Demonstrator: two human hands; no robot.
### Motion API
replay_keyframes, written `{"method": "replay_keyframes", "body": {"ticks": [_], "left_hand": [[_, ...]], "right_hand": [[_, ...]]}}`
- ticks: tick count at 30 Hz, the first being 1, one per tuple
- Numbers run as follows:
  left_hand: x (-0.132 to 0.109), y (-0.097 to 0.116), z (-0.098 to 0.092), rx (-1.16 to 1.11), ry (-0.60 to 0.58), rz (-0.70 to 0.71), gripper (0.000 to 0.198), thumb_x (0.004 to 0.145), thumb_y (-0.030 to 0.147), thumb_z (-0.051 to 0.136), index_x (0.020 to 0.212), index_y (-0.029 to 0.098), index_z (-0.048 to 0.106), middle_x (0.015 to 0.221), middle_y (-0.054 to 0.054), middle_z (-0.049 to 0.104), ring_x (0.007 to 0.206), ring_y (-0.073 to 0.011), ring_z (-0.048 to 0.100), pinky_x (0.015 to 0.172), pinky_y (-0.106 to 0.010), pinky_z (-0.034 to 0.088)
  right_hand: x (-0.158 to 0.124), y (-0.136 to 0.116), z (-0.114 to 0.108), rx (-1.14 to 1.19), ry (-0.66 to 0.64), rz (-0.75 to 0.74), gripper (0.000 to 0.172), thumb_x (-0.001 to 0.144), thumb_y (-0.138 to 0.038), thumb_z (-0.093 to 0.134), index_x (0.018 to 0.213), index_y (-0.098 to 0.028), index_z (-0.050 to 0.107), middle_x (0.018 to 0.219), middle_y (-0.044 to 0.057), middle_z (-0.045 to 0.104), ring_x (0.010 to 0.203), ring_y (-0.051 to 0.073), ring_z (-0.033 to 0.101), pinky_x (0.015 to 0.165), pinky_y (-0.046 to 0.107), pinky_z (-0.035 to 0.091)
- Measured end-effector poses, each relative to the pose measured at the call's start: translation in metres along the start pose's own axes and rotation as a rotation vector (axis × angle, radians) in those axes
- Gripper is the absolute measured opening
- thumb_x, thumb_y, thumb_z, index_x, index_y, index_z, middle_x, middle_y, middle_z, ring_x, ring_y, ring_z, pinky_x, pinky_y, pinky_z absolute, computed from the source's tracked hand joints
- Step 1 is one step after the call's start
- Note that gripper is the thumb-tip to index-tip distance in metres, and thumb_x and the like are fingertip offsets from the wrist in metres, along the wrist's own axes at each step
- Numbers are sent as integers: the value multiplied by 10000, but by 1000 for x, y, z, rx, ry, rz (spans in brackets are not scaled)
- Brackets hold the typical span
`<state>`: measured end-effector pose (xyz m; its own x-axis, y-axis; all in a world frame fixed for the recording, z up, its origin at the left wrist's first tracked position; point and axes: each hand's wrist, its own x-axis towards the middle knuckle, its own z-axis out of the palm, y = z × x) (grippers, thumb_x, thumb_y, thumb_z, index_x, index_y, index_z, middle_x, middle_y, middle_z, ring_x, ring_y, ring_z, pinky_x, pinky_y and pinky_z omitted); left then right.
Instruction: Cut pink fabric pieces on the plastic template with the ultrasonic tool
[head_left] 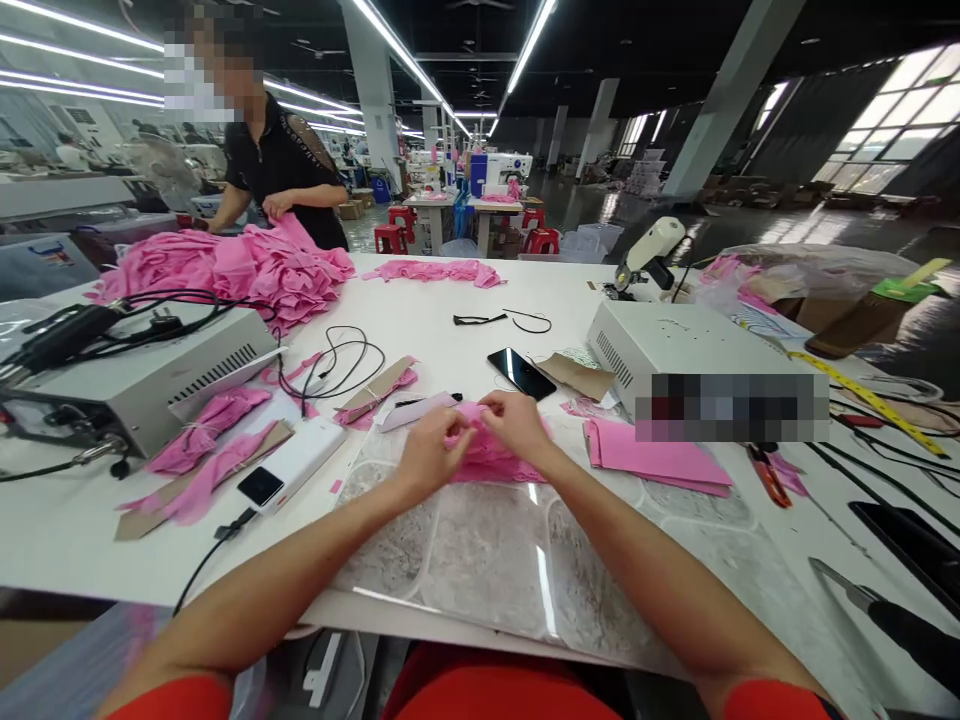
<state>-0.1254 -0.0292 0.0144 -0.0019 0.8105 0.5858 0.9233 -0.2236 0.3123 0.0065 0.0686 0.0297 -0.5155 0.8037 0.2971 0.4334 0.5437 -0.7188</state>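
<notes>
My left hand [429,451] and my right hand [514,421] meet over a small bundle of pink fabric pieces [491,462] on the white table [420,320]. Both hands have their fingers curled and pinched on the pink fabric, which lies on a clear plastic sheet [510,560]. A flat stack of pink pieces [652,457] rests just right of my right hand. A black phone [521,373] lies a little beyond my hands.
Grey machine boxes stand left [142,385] and right [675,345]. A white power bank [289,467], black cables [334,365], pink bundles on cardboard [202,470], red scissors [766,473] and a yellow tape measure [862,397] lie around. A person in black [281,165] handles a pink fabric heap [240,270].
</notes>
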Motion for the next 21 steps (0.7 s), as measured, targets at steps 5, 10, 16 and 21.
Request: {"method": "replay_keyframes", "body": {"ticks": [5, 10, 16, 21], "left_hand": [[-7, 37, 21, 79, -5, -107, 335, 790, 504, 684, 801, 179, 606, 792, -47, 626, 804, -217, 564, 777, -383, 403], [23, 64, 46, 128, -4, -128, 472, 757, 618, 649, 846, 156, 625, 892, -107, 622, 908, -279, 538, 853, -459, 368], [34, 92, 65, 99, -111, 73, 84, 789, 233, 592, 817, 158, 619, 923, -100, 625, 926, -258, 534, 878, -447, 355], [4, 108, 70, -50, -297, 402, 65, 741, 159, 589, 803, 179, 585, 943, -60, 641, 917, -208, 564, 1007, -432, 324]], "right_hand": [[5, 6, -26, 94, 122, 96, 149, 679, -229, 538, 708, -172, 673, 633, 28, 692, 597, 175, 625, 632, 293, 478], [-10, 6, -60, 191, 300, 189, 164, 651, -332, 570, 687, -178, 614, 513, -6, 608, 477, 149, 544, 520, 278, 467], [-72, 46, -104, 298, 503, 357, 264, 683, -447, 563, 750, -192, 571, 559, -3, 612, 470, 156, 581, 445, 272, 491], [-156, 90, -126, 234, 540, 564, 296, 731, -498, 532, 649, -214, 515, 482, -4, 579, 417, 175, 574, 425, 289, 476]]}}
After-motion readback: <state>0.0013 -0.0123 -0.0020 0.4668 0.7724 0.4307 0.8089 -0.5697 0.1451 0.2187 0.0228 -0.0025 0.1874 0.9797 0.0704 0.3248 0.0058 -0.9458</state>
